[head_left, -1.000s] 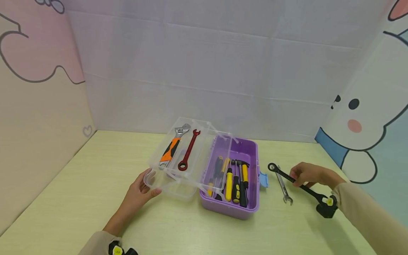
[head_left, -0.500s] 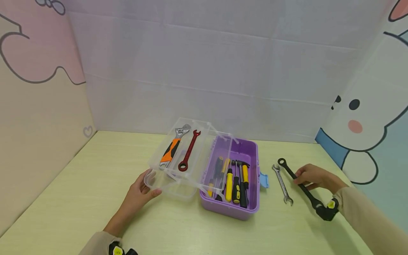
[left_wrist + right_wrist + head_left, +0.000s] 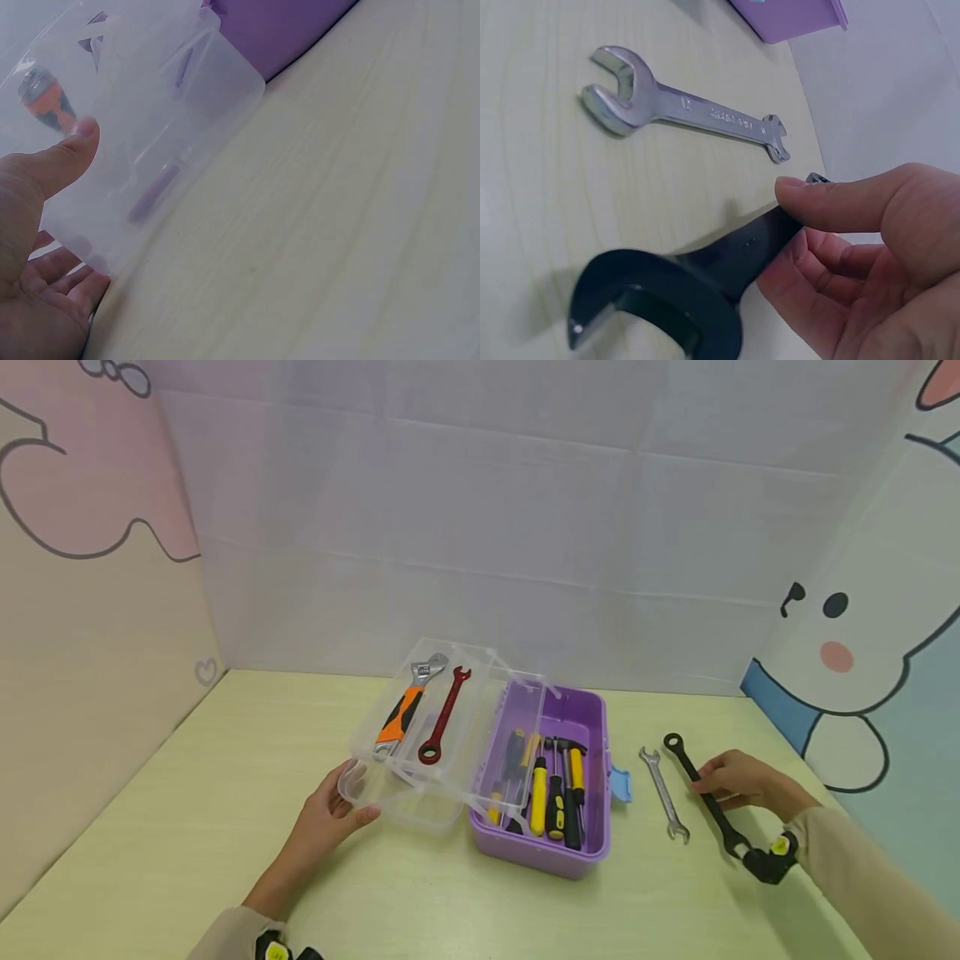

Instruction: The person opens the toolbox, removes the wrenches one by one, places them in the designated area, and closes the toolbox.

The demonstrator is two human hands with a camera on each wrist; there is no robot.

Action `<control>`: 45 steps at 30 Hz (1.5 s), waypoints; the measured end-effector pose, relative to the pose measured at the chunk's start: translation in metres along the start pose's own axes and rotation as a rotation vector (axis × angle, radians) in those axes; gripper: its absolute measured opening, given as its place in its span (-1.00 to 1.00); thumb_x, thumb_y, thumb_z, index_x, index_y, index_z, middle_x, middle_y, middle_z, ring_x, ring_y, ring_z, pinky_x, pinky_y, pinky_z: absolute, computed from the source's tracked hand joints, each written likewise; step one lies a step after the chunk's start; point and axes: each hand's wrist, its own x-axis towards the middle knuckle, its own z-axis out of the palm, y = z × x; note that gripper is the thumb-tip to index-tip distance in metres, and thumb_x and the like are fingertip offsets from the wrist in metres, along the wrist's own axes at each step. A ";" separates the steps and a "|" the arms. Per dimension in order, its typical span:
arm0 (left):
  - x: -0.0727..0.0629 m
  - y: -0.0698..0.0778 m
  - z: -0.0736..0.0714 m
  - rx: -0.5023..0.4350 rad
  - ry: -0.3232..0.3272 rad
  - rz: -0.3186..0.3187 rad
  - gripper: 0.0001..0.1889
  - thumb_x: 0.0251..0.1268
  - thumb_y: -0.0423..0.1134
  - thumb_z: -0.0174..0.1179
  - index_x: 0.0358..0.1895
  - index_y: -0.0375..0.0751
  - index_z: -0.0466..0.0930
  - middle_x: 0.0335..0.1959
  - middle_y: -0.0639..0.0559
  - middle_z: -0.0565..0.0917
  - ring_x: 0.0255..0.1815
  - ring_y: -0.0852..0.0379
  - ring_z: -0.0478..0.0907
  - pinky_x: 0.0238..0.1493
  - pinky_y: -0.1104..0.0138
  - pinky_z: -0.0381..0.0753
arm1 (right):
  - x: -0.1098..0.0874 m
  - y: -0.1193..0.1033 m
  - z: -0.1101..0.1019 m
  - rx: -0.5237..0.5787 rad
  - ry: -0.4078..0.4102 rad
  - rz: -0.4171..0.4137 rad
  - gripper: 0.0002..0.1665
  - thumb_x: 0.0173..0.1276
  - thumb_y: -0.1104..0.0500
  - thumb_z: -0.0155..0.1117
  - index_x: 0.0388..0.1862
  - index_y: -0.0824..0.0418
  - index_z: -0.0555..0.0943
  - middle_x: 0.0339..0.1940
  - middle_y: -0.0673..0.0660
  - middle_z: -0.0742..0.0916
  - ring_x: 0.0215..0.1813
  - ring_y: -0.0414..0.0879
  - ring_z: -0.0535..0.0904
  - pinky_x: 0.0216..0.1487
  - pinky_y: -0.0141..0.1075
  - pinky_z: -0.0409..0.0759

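At the left, my left hand holds the corner of the toolbox's clear plastic lid, thumb on top and fingers under its edge in the left wrist view. An orange-handled adjustable wrench and a red combination wrench lie in the clear tray over that lid. My right hand pinches a black combination wrench by the shaft, between thumb and fingers; its open end points toward the right wrist camera. Just left of it, a silver open-end wrench lies on the table.
The purple toolbox stands opened mid-table, with its blue latch hanging on the right side. Inside are a hammer, a yellow-handled tool and several screwdrivers. A pale cloth wall closes off the back.
My right hand has shifted slightly right and turned the black wrench steeper. Its ring end, which overlapped the silver wrench, now sits apart to the right. The left hand stays put.
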 end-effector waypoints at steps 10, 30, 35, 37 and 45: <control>-0.001 -0.002 0.001 -0.024 0.001 0.010 -0.17 0.18 -0.30 0.31 0.44 -0.36 0.03 0.42 -0.40 0.20 0.43 -0.29 0.19 0.13 0.74 0.29 | 0.002 0.001 0.003 0.034 0.011 0.013 -0.87 0.30 0.30 0.22 -0.31 0.35 0.46 -0.48 -0.04 0.60 -0.43 -0.25 0.55 -0.32 -0.32 0.67; -0.003 0.001 0.002 -0.020 0.005 0.011 -0.18 0.18 -0.31 0.31 0.44 -0.38 0.02 0.41 -0.41 0.21 0.42 -0.30 0.20 0.19 0.65 0.34 | 0.005 0.008 0.007 0.023 0.042 0.023 -0.77 0.27 0.28 0.28 -0.25 0.42 0.46 -0.49 -0.02 0.60 -0.46 -0.24 0.54 -0.36 -0.33 0.66; -0.002 0.001 0.001 -0.028 0.000 0.020 -0.17 0.19 -0.31 0.30 0.44 -0.38 0.01 0.41 -0.41 0.20 0.42 -0.30 0.19 0.10 0.77 0.28 | 0.003 0.007 0.008 0.002 0.062 0.004 -0.80 0.24 0.30 0.29 -0.30 0.40 0.47 -0.53 -0.03 0.61 -0.50 -0.25 0.57 -0.40 -0.33 0.67; -0.001 0.001 0.001 -0.020 -0.001 0.018 -0.17 0.19 -0.30 0.30 0.44 -0.38 0.01 0.41 -0.40 0.20 0.42 -0.29 0.20 0.18 0.67 0.33 | 0.002 0.007 0.010 -0.007 0.072 -0.001 -0.81 0.23 0.31 0.31 -0.33 0.39 0.48 -0.55 -0.02 0.61 -0.51 -0.25 0.57 -0.42 -0.33 0.67; -0.002 0.001 0.000 -0.014 -0.001 0.006 -0.17 0.20 -0.29 0.30 0.45 -0.35 0.01 0.42 -0.39 0.20 0.43 -0.28 0.20 0.32 0.09 0.27 | 0.001 0.006 0.014 -0.058 0.121 -0.021 -0.84 0.17 0.31 0.35 -0.43 0.37 0.54 -0.62 -0.02 0.62 -0.57 -0.24 0.57 -0.47 -0.32 0.66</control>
